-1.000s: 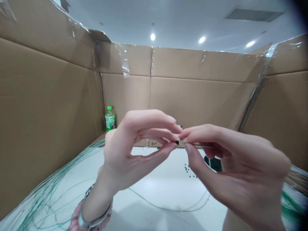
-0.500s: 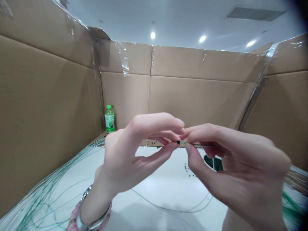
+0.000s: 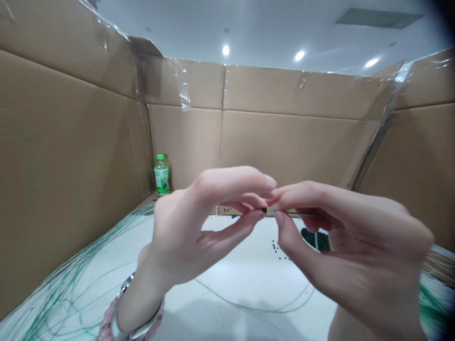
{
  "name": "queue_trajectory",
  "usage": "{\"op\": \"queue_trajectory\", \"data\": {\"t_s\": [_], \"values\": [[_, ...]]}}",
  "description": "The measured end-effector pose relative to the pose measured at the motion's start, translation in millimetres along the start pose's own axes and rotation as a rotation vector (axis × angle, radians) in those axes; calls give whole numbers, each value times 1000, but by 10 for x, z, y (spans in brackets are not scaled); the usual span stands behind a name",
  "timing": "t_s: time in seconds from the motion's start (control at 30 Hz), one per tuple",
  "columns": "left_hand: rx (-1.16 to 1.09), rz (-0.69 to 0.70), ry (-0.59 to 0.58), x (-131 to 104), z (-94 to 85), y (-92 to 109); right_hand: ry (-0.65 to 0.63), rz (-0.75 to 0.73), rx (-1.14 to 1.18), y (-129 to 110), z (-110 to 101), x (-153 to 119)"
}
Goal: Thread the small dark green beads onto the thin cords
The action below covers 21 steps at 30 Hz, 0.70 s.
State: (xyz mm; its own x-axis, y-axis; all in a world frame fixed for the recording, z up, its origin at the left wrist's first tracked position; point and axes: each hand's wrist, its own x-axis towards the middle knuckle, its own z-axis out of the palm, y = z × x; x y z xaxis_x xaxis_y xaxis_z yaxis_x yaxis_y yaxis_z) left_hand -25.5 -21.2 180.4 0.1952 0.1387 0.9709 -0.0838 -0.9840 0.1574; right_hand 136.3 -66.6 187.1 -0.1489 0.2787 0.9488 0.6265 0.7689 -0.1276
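My left hand (image 3: 199,222) pinches a small black piece (image 3: 264,210) between thumb and fingertips, at the middle of the view. Just right of it, my right hand (image 3: 341,241) pinches a thin green wire (image 3: 298,213) near its end. The wire's tip points at the black piece; whether they touch is too small to tell. The fingertips of both hands meet above the piece. Below them, a loose green wire (image 3: 245,308) curves over the white surface (image 3: 220,293).
Green wires (image 3: 67,284) lie in a long bundle at the left. A green-capped bottle (image 3: 162,176) stands in the back left corner. Black pieces (image 3: 322,240) are heaped behind my right hand, with several scattered nearby. Cardboard walls (image 3: 291,147) surround the surface.
Both hands keep their pinches and have barely moved. My right hand has shifted very slightly to the right.
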Motion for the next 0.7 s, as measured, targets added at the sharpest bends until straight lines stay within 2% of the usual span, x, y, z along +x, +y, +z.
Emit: {"op": "queue_trajectory", "data": {"t_s": [0.37, 0.57, 0.7], "values": [[103, -20, -75, 68, -24, 58, -2, -28, -16, -4, 1, 25], [78, -28, -58, 51, -39, 41, 5, -6, 33, -10, 6, 24], [89, -104, -69, 63, -36, 51, 8, 9, 61, -14, 21, 22]]}}
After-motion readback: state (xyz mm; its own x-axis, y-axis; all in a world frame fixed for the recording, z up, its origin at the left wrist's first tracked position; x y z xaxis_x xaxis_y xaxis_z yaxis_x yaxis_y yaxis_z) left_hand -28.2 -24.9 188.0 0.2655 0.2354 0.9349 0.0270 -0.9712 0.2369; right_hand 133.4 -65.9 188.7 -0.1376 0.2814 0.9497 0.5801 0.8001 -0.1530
